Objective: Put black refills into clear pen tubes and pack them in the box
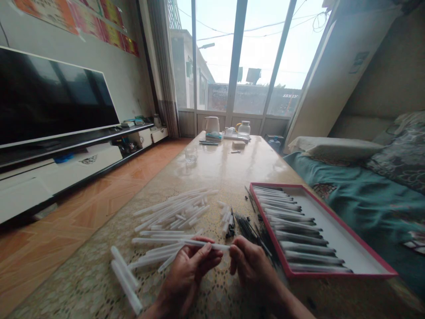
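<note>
My left hand [194, 266] is closed around a slim whitish pen barrel [217, 246], which lies level across the fingers. The thumb and fingers of my right hand [249, 261] pinch its right end; any small part between those fingertips is hidden. To the left, translucent white pen barrels [172, 212] are spread in a loose pile. Beyond my hands lie short clear caps [225, 216], small black pieces [229, 232] and thin black refills [247, 229]. A red-rimmed tray [335, 215] at the right holds a row of pens with dark ends [305, 241].
Everything rests on a long patterned table [159, 177]. A drinking glass [191, 155], a kettle [211, 125] and a glass jug [244, 128] stand farther back. A couch with a teal cover [335, 177] runs along the right, a television [56, 97] at left.
</note>
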`<state>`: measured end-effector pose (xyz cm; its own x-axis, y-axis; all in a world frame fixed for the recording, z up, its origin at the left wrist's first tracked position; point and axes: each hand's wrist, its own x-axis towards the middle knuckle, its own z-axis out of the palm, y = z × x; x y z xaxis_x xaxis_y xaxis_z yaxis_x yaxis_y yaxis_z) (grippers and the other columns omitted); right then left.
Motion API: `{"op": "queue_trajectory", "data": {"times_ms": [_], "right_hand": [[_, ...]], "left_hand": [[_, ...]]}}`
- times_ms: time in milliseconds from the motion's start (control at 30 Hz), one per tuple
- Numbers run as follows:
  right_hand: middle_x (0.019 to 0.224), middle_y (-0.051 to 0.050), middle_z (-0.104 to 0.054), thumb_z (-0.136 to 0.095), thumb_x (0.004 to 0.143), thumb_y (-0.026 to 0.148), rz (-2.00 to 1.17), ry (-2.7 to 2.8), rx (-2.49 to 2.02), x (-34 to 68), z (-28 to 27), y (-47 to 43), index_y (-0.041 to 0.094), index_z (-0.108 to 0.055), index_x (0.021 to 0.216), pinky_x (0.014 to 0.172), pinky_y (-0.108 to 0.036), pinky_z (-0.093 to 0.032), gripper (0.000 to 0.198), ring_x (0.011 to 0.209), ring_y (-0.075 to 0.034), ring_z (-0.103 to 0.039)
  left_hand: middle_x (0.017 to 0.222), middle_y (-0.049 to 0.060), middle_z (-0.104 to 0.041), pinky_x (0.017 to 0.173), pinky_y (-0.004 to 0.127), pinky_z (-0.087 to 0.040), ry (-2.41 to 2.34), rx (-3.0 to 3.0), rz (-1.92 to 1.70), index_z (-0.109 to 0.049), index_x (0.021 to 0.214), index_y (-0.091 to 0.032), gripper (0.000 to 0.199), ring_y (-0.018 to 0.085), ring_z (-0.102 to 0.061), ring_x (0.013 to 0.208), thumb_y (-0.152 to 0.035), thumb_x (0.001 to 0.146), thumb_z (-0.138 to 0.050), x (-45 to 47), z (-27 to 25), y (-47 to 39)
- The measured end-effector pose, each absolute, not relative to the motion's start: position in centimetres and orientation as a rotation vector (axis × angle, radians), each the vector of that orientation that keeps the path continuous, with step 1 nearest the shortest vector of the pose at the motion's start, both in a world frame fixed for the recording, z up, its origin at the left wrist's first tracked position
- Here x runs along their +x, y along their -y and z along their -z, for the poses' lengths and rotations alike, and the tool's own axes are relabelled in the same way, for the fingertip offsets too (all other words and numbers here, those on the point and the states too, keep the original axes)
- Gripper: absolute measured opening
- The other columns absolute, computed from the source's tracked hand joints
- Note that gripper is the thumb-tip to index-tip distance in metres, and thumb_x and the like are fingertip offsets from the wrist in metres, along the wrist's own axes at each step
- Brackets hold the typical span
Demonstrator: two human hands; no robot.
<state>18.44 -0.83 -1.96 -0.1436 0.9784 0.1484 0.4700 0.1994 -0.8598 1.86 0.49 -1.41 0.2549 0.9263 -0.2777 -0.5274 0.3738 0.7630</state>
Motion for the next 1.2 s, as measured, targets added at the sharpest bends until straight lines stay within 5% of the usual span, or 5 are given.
{"op": "queue_trajectory", "data": {"times_ms": [267, 433, 600, 800, 1200], "right_hand": [[0.053, 0.001, -0.063, -0.035, 0.089, 0.050, -0.942, 1.749, -1.361, 18.55, 1.85, 0.81, 0.019, -0.048, 0.083, 0.049, -0.020, -0.038, 0.034, 0.047, -0.012, -0.056], [0.046, 0.001, -0.057, -0.025, 0.091, 0.052, -0.895, 1.754, -1.363, 18.57, 2.16, 0.71, 0.020, -0.044, 0.064, 0.050, -0.021, -0.038, 0.046, 0.045, -0.012, -0.054], [0.052, 0.002, -0.062, -0.036, 0.089, 0.049, -0.958, 1.756, -1.363, 18.69, 1.62, 0.92, 0.019, -0.047, 0.088, 0.049, -0.020, -0.038, 0.032, 0.046, -0.012, -0.056], [0.046, 0.003, -0.054, -0.025, 0.092, 0.051, -0.963, 1.781, -1.356, 18.64, 1.45, 0.90, 0.021, -0.042, 0.067, 0.047, -0.020, -0.037, 0.042, 0.042, -0.011, -0.052], [0.046, 0.003, -0.054, -0.026, 0.091, 0.051, -0.970, 1.783, -1.359, 18.70, 1.66, 0.91, 0.021, -0.041, 0.067, 0.047, -0.019, -0.037, 0.041, 0.042, -0.011, -0.053]], "left_hand": [[0.070, 0.006, -0.073, 0.074, 0.029, -0.052, -0.809, 0.573, -1.086, -0.063, 0.080, -0.015, 0.011, 0.017, -0.068, 0.070, -0.019, 0.071, -0.069, 1.78, 1.64, -0.46], [0.069, 0.006, -0.073, 0.072, 0.030, -0.053, -0.812, 0.568, -1.080, -0.063, 0.079, -0.015, 0.012, 0.017, -0.068, 0.069, -0.018, 0.070, -0.070, 1.85, 1.64, -0.58], [0.070, 0.005, -0.073, 0.074, 0.030, -0.053, -0.823, 0.558, -1.096, -0.063, 0.080, -0.015, 0.011, 0.017, -0.069, 0.070, -0.016, 0.072, -0.068, 1.77, 1.51, -0.62], [0.070, 0.006, -0.073, 0.073, 0.030, -0.052, -0.819, 0.573, -1.075, -0.062, 0.079, -0.015, 0.009, 0.017, -0.068, 0.069, -0.017, 0.072, -0.067, 1.87, 1.34, -0.54], [0.070, 0.006, -0.073, 0.073, 0.030, -0.052, -0.818, 0.586, -1.070, -0.062, 0.080, -0.015, 0.008, 0.017, -0.068, 0.069, -0.017, 0.073, -0.067, 1.88, 1.39, -0.55]]}}
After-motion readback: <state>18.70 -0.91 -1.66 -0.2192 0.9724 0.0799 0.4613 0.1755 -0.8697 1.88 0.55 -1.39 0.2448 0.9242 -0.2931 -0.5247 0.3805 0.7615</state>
